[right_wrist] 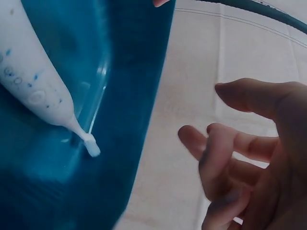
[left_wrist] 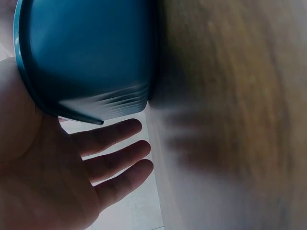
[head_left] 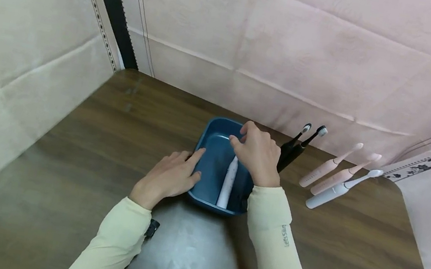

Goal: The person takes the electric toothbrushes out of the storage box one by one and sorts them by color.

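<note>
A blue plastic bin point(head_left: 212, 160) stands on the table, with a white electric toothbrush point(head_left: 227, 184) lying lengthwise inside it. Blue specks and buttons show on the toothbrush's handle in the right wrist view. My left hand point(head_left: 171, 172) is at the bin's left rim, thumb and forefinger at the edge; its other fingers point(left_wrist: 117, 160) extend loosely beside the outer wall. Over the right side of the bin hovers my right hand point(head_left: 259, 153), fingers loosely bent and nothing between them. The hand and sleeve hide part of the bin's right wall.
Right of the bin are two black electric toothbrushes point(head_left: 299, 149), partly behind my right hand. Farther right lie two pink toothbrushes point(head_left: 333, 177) and a pale blue-white one point(head_left: 328, 195). Pale cloth point(head_left: 297, 48) hangs behind the wooden table point(head_left: 81, 155).
</note>
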